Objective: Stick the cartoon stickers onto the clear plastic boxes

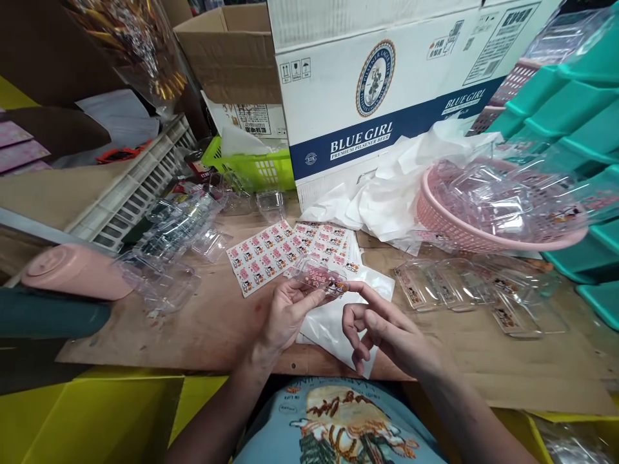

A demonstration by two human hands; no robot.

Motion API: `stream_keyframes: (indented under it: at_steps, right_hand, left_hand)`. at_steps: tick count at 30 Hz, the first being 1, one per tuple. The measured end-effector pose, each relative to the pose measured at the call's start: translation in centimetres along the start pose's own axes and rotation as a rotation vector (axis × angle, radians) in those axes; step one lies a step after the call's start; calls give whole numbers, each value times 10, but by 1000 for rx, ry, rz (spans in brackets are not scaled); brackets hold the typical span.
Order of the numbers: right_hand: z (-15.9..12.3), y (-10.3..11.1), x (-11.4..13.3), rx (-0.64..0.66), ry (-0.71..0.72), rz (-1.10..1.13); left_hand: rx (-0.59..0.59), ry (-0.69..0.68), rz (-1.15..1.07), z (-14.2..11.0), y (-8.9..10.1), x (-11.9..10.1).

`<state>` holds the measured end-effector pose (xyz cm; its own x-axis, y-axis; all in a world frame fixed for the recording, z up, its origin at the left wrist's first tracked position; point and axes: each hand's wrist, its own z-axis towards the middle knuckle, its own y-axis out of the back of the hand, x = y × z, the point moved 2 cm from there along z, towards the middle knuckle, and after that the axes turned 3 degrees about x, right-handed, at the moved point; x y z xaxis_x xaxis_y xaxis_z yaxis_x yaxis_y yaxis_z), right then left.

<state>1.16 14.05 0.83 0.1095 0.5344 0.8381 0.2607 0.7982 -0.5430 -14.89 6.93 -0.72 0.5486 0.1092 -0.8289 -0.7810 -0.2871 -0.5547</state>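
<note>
My left hand grips a small clear plastic box by its near left side, thumb in front. A pink sticker with a cartoon cat shows on the box's face. The index finger of my right hand is stretched to the box's right end, by the cat print; its other fingers are loosely curled and appear to hold nothing. Just beyond the box lie sheets of cat stickers, fanned out on the wooden table. Under my hands rests a white glossy backing sheet.
Several stickered clear boxes lie at right, before a pink basket heaped with more. Unlabelled clear boxes are piled at left beside a pink bottle. Crumpled white paper and a large Blue Girl carton stand behind.
</note>
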Motion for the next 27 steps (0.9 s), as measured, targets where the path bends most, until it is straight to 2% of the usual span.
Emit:
stream_keyframes:
  at_steps: [27]
  right_hand:
    - [8, 2, -4, -129, -100, -51]
  left_hand:
    - [-59, 44, 22, 3, 3, 0]
